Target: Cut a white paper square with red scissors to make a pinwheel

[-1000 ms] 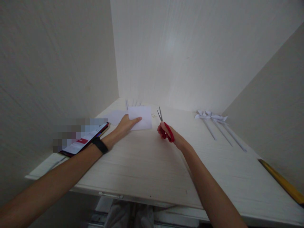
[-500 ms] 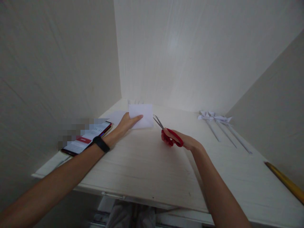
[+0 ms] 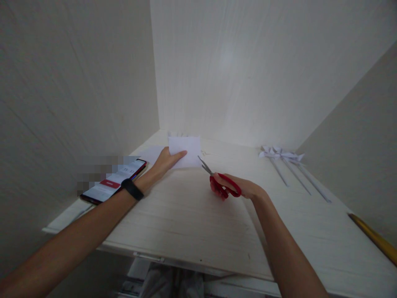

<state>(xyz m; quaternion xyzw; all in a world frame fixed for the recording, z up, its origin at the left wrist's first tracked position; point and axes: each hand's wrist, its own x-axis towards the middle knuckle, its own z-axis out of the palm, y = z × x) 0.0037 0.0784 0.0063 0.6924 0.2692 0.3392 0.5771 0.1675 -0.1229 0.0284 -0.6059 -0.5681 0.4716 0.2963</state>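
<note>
My left hand (image 3: 166, 162) pinches the near left edge of a white sheet of paper (image 3: 186, 150) and holds it up off the pale wooden desk (image 3: 198, 219). A black band sits on that wrist. My right hand (image 3: 240, 188) is closed in the red handles of a pair of scissors (image 3: 218, 179). Their slightly parted blades point up and left, with the tips close to the paper's lower right corner.
A phone (image 3: 114, 180) with a lit screen lies at the desk's left edge. Three white paper pinwheels on sticks (image 3: 287, 162) lie at the back right. A yellow ruler (image 3: 374, 238) lies at the far right. More paper (image 3: 151, 152) lies behind my left hand.
My right hand has turned and drawn the scissors nearer and to the right, so the blades now point left at the paper's corner. My left hand has lifted the paper slightly.
</note>
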